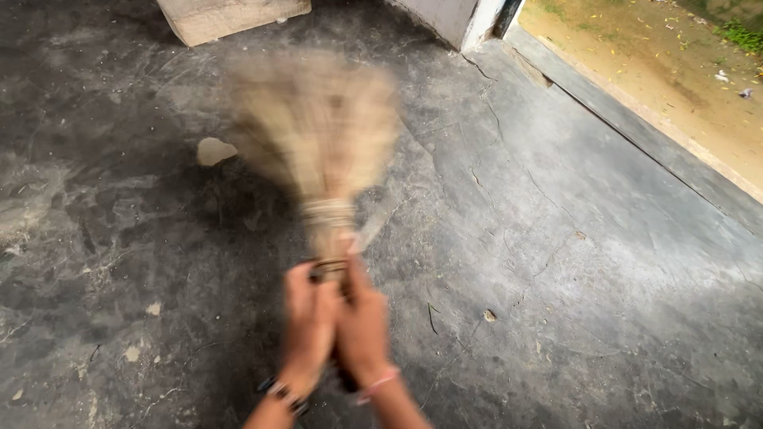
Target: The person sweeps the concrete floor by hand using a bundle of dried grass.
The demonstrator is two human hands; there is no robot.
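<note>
Cracked dark floor (556,238), doorway far right | left hand (308,322), right hand (363,322) side by side | fingers wrapping broom (318,127) handle

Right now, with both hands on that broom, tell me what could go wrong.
1. Both the left hand and right hand clamp the short handle of the grass broom, whose head is blurred; bits could scatter rather than gather.
2. The dark concrete floor is cracked, so bristles may snag and grit may lodge there.
3. The pale scrap beside the bristles and the small bit further off might be missed.
</note>
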